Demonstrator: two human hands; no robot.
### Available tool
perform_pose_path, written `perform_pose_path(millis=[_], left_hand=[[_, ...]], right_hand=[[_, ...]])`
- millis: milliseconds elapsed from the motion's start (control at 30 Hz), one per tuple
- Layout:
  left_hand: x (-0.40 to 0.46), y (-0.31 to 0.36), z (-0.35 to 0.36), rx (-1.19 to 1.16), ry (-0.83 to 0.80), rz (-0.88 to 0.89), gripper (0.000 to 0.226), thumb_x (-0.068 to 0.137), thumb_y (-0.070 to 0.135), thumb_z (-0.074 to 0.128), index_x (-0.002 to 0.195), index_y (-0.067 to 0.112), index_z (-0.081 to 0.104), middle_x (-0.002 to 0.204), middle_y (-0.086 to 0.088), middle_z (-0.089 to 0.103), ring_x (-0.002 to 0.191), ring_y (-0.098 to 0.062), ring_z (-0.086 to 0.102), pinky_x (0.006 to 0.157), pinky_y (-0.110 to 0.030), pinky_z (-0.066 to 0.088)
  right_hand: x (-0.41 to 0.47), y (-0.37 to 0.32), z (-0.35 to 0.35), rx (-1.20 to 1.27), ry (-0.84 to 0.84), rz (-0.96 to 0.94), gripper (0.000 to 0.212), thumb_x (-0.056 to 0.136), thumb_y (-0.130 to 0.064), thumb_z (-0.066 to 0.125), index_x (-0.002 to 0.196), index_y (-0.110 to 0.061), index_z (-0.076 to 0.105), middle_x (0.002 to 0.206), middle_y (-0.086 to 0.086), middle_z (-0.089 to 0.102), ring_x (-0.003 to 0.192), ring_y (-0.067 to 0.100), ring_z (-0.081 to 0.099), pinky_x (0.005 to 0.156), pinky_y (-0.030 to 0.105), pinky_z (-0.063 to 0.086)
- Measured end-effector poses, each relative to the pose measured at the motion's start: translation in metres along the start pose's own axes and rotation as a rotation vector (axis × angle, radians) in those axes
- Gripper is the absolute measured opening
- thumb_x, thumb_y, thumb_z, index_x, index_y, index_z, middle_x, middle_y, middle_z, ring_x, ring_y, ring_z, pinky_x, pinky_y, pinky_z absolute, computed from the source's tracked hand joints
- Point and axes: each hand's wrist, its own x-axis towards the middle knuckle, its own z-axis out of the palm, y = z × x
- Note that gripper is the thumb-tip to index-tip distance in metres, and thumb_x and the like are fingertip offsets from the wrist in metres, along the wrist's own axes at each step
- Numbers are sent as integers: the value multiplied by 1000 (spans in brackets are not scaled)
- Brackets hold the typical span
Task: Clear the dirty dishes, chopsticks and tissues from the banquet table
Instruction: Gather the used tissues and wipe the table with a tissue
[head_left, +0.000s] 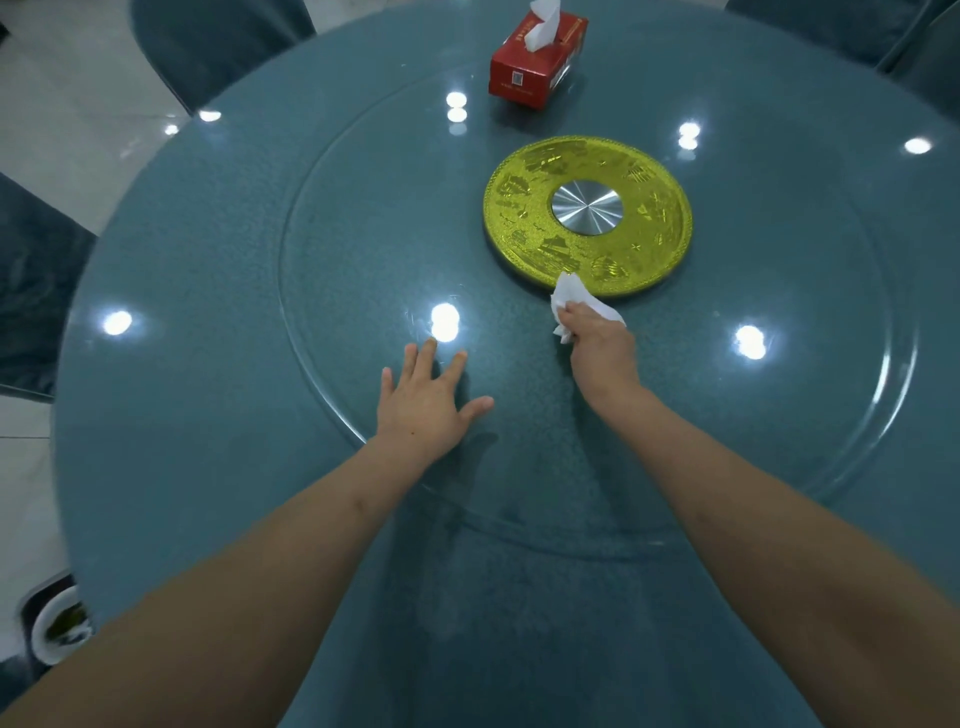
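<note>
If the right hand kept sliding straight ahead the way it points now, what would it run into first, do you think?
Most likely the gold disc at the middle of the glass turntable. The right hand, gripping a crumpled tissue, points up-table, and the tissue's tip already reaches the disc's near rim, though contact is hard to confirm.

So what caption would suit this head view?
Right hand grips a crumpled white tissue beside the gold turntable disc; left hand rests flat on the glass.

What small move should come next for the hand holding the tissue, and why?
Probably lift the right hand off the glass turntable and carry the crumpled tissue away. Its grip is already closed on the tissue beside the gold centre disc, while the left hand lies flat on the glass, and no other used tissue shows.
</note>
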Motion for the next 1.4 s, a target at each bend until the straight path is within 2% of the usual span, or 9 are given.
perform_pose_path(millis=[133, 333, 433, 567, 733, 833, 967, 1067, 1400], left_hand=[[7, -9, -6, 41, -13, -24, 80, 98, 72, 32, 163, 37, 0, 171, -2, -13, 158, -28, -11, 126, -58, 6], [20, -25, -18, 92, -35, -55, 74, 102, 66, 33, 162, 38, 0, 172, -2, -12, 158, -32, -11, 125, -60, 4], [15, -23, -19, 78, 43, -80, 63, 105, 55, 37, 161, 38, 13, 172, -6, -1, 157, -34, 0, 124, -56, 14], [-8, -3, -5, 10, 225, -27, 44, 107, 37, 44, 150, 31, 44, 161, -8, 30, 146, -29, 29, 110, -47, 35], [-17, 26, 1, -77, 252, -49, 43, 107, 36, 43, 150, 29, 47, 158, -6, 36, 144, -28, 32, 108, -45, 37], [-13, 33, -3, -120, 199, -87, 47, 107, 41, 39, 153, 27, 42, 160, -6, 33, 145, -28, 28, 109, -47, 36], [-6, 37, -5, -70, 127, -100, 61, 104, 56, 40, 156, 25, 35, 162, -8, 25, 146, -29, 24, 113, -46, 33], [-5, 33, -2, -38, 112, -88, 74, 99, 63, 45, 159, 24, 26, 162, -9, 22, 147, -30, 22, 117, -44, 29], [12, 0, -9, -5, 80, -51, 76, 101, 59, 45, 163, 25, 15, 167, -10, 11, 154, -31, 12, 126, -46, 16]], right_hand=[[-19, -5, 1, -27, -27, -122, 48, 86, 18, 54, 125, -4, 72, 136, 14, 66, 126, 31, 63, 111, 47, 46], [-110, -25, 13, -14, -20, -326, 55, 77, 19, 62, 120, -12, 76, 130, 5, 70, 120, 23, 67, 103, 29, 50], [-159, -35, 19, -2, -74, -379, 54, 84, 11, 50, 123, -17, 74, 135, -1, 68, 126, 17, 63, 96, 33, 57], [-188, -43, 15, -31, -146, -472, 59, 86, 0, 35, 127, -19, 72, 138, -7, 65, 132, 14, 58, 91, 31, 59], [-171, -37, 9, -95, -207, -524, 56, 89, 0, 40, 133, -21, 67, 144, -6, 61, 134, 16, 56, 87, 38, 62], [-147, -24, 0, -118, -148, -496, 55, 89, -7, 34, 129, -17, 72, 138, -1, 66, 128, 20, 62, 91, 40, 61], [-97, 2, -12, -144, -51, -367, 59, 77, 13, 48, 126, -10, 73, 135, 9, 67, 125, 27, 64, 99, 45, 56], [-57, 16, -18, -120, -48, -275, 57, 78, 13, 47, 125, -6, 72, 135, 12, 66, 127, 30, 62, 109, 47, 49], [6, 19, -5, -67, -30, -145, 54, 85, 20, 52, 129, -5, 69, 139, 12, 63, 134, 26, 57, 119, 37, 36]])
